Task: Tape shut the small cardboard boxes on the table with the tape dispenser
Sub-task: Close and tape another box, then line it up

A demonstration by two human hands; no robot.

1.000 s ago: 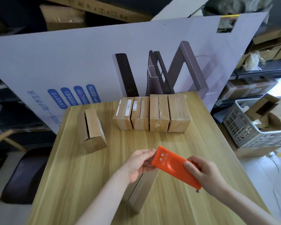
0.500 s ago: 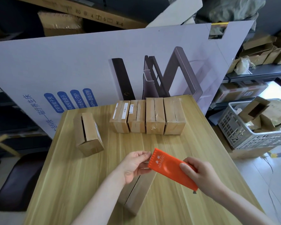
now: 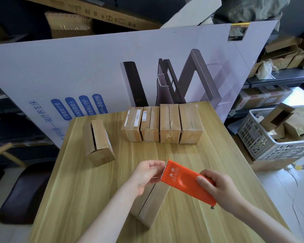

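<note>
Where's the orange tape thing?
Head view, lower middle: the right hand grips the orange tape dispenser over a cardboard box, left hand at its toothed end.

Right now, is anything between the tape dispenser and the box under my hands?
Nothing visible does. The right hand grips the tape dispenser over the box; the left hand pinches its toothed end, covering the box's far end. The other boxes sit farther back on the table.
</note>
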